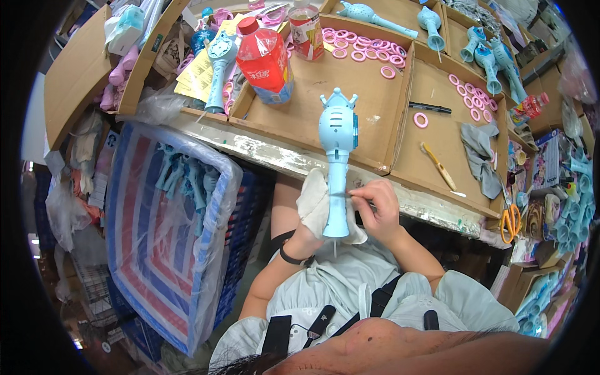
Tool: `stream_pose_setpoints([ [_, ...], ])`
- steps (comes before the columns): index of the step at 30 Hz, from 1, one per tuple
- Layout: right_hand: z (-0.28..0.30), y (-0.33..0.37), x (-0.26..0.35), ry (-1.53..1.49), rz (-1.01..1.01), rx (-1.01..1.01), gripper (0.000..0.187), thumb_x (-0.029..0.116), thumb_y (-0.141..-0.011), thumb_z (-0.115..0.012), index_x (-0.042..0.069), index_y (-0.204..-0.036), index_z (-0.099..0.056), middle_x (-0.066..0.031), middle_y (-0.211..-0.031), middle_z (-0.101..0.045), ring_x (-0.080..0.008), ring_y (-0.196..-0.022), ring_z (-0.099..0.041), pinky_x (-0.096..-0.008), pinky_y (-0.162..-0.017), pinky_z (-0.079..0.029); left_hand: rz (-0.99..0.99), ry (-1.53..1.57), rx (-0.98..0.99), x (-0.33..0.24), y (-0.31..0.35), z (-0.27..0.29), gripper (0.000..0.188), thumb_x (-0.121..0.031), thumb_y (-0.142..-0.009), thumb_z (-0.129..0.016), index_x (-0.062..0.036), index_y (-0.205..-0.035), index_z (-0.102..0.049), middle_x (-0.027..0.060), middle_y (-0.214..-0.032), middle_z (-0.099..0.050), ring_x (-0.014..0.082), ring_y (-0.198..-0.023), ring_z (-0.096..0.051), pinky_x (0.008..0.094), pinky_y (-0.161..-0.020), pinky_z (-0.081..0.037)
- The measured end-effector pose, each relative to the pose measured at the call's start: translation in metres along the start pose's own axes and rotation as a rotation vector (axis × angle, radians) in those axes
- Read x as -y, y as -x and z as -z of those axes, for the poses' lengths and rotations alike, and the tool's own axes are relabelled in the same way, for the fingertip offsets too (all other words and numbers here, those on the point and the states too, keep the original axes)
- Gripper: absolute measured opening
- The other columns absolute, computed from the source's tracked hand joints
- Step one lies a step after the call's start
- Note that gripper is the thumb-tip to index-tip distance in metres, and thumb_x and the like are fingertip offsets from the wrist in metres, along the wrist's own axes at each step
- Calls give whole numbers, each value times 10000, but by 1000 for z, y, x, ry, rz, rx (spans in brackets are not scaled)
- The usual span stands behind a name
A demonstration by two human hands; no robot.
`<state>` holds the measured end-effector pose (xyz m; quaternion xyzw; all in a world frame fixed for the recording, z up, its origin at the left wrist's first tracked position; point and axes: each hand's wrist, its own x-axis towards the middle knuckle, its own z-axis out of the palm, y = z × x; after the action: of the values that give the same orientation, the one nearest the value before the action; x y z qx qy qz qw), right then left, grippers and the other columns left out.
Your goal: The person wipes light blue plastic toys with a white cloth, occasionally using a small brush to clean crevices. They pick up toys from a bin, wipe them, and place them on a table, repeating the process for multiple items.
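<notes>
A light blue toy wand (338, 137) with a crown-topped round head and a flared handle end stands lengthwise in front of me, head pointing away. My left hand (304, 240) is closed round its handle through a whitish cloth (313, 201); the cloth and the handle hide most of those fingers. A thin pale stick or wire pokes out below the handle end. At the handle's right side is my right hand (379, 205), its thumb and fingers pinched together at the edge of the handle and cloth. Whatever they pinch is too small to make out.
Shallow cardboard trays (369, 145) lie ahead, holding pink rings (388, 72), a black marker (430, 107), a brush (439, 166) and a grey cloth (480, 153). A red-capped bottle (262, 62) stands left. Orange scissors (510, 223) hang right. A lined blue crate (150, 231) holds more wands.
</notes>
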<state>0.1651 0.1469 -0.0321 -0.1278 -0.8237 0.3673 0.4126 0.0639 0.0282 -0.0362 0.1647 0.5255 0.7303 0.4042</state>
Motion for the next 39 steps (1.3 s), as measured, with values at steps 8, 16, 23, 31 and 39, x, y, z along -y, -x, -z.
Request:
stream_pose_setpoints([
  [8,-4,-2,0,30,44,-28,219,-12,-671,-732,59,-863,-654,-69,-759,-580,-267,-718,-553,-361,-678,-439,16,85,33,-1,0,2,87,-105,-901,-580,-25,-929,-600,16,-881,-555,103,-808,-573,241,-674,-490],
  [16,-2,-7,1,63,57,-12,208,-20,-680,-716,60,-862,-655,-67,-751,-584,-262,-713,-553,-364,-672,-433,107,388,89,-6,-1,0,142,-153,-917,-592,-22,-943,-543,76,-937,-615,117,-812,-616,239,-698,-516],
  [23,16,4,-17,260,21,-104,216,5,-665,-748,79,-857,-682,-51,-860,-622,-247,-803,-573,-359,-761,-434,-103,6,44,-9,-8,-1,164,-81,-758,-671,-18,-889,-594,90,-811,-581,205,-691,-574,321,-600,-478],
  [31,68,52,-46,993,117,-26,162,210,-699,-763,249,-849,-720,23,-1214,-578,-238,-1162,-435,-449,-1046,-209,-66,-50,-13,2,-10,-5,206,-58,-554,-692,-49,-733,-589,128,-736,-490,315,-650,-458,369,-557,-390],
  [39,45,44,-9,305,-116,-5,270,60,-733,-734,77,-998,-682,-122,-1092,-585,-285,-961,-567,-372,-847,-448,-118,-255,51,-2,-13,-2,148,-122,-850,-607,-8,-912,-537,106,-843,-552,233,-761,-551,319,-658,-453],
])
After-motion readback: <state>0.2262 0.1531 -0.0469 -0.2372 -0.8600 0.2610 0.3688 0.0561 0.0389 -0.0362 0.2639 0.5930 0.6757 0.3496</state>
